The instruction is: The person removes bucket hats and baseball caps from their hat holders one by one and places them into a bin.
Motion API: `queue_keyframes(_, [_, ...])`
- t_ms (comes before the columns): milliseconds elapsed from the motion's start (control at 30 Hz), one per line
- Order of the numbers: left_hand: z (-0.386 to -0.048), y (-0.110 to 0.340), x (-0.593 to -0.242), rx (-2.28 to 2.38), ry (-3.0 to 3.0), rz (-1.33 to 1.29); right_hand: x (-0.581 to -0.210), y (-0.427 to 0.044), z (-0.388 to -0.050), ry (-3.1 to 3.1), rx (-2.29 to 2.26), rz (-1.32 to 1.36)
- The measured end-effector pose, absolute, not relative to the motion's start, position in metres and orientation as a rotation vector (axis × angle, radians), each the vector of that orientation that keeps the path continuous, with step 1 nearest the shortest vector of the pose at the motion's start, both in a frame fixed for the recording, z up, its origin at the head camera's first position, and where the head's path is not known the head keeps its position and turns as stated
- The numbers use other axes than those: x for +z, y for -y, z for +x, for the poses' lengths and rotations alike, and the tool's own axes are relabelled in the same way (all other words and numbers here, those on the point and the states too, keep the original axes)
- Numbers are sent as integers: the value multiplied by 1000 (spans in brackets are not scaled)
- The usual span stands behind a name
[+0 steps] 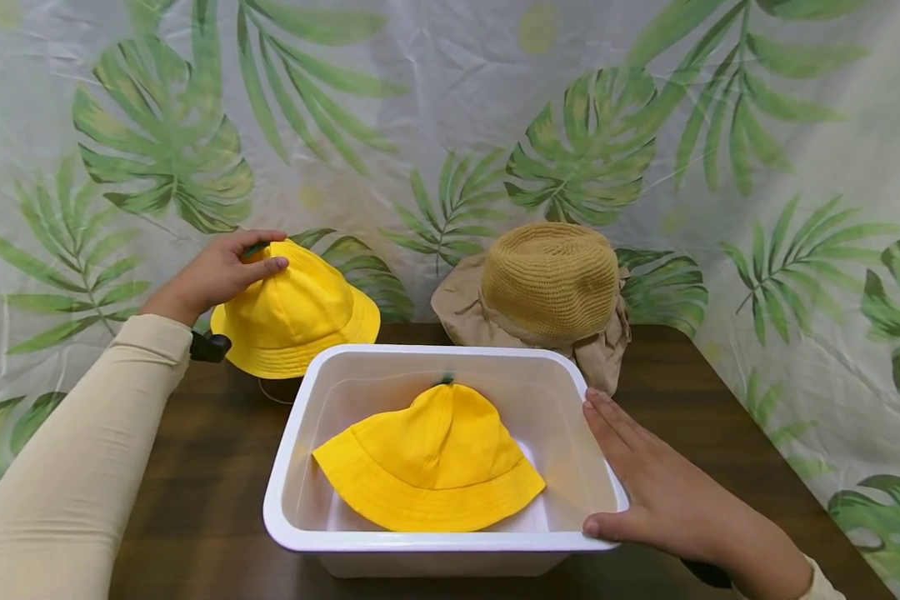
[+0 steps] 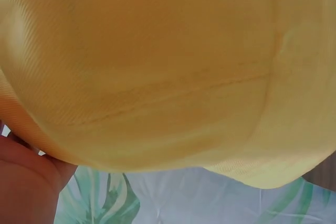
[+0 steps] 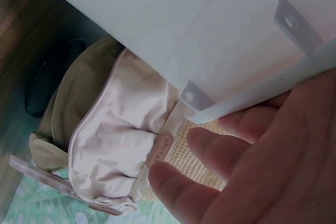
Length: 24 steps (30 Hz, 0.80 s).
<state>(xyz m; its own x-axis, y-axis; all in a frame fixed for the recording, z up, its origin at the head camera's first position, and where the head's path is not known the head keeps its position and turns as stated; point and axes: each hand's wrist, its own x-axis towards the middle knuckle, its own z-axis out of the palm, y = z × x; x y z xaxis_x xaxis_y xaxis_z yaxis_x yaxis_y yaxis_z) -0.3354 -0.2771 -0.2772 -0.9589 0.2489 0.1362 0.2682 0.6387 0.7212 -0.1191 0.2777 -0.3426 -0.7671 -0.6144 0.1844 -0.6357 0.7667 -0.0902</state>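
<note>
My left hand [image 1: 228, 271] pinches the top of a yellow bucket hat [image 1: 307, 312] at the back left, beside its small green tip. A thin strap loop hangs below that hat's brim. The hat's yellow cloth [image 2: 173, 77] fills most of the left wrist view. A second yellow hat [image 1: 442, 450], with a green tip, lies tilted inside a white plastic tub [image 1: 288, 467]. My right hand [image 1: 660, 483] rests against the tub's right rim, its thumb near the front corner. In the right wrist view, its fingers [image 3: 220, 150] extend loosely beside the outer wall.
Behind the tub, a tan woven hat [image 1: 551, 279] with a beige cloth brim and flap [image 1: 600, 358] sits at the back right. Everything stands on a dark wooden table [image 1: 202, 492]. A leaf-patterned curtain [image 1: 450, 108] hangs behind.
</note>
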Motion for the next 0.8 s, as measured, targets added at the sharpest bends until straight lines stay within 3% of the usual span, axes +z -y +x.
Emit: queue_keyframes(800, [-329,261,-284,-1348,2683,-199,-346,-278,-120,2841,262,969])
